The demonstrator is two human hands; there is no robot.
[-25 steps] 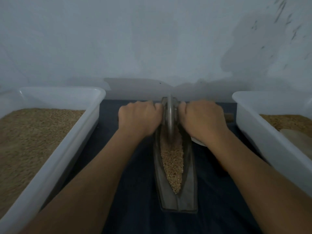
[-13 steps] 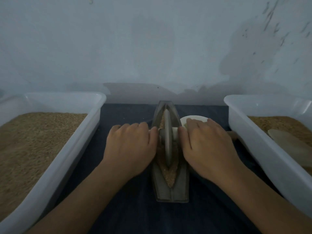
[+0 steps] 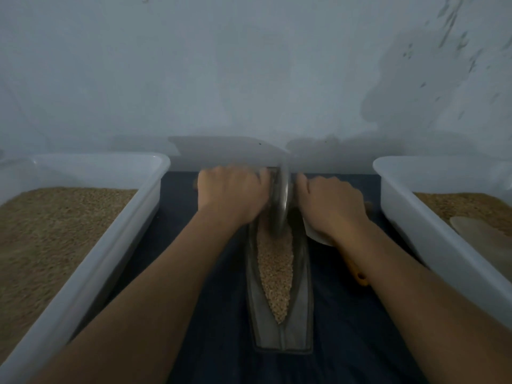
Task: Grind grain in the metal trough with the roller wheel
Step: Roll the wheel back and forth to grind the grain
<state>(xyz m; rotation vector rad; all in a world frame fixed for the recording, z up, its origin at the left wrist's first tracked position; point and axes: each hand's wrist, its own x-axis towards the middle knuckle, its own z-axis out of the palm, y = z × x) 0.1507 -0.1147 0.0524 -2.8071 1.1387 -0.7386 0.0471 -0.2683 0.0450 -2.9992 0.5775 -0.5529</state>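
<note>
Dark blue cloth on the surface, pale stained wall behind. White tubs of grain left & right. Metal trough runs lengthwise in the middle w/ grain in its groove. Roller wheel stands upright at the far end, blurred. Left hand & right hand flank it, fingers curled round the axle ends, which are hidden.
</note>
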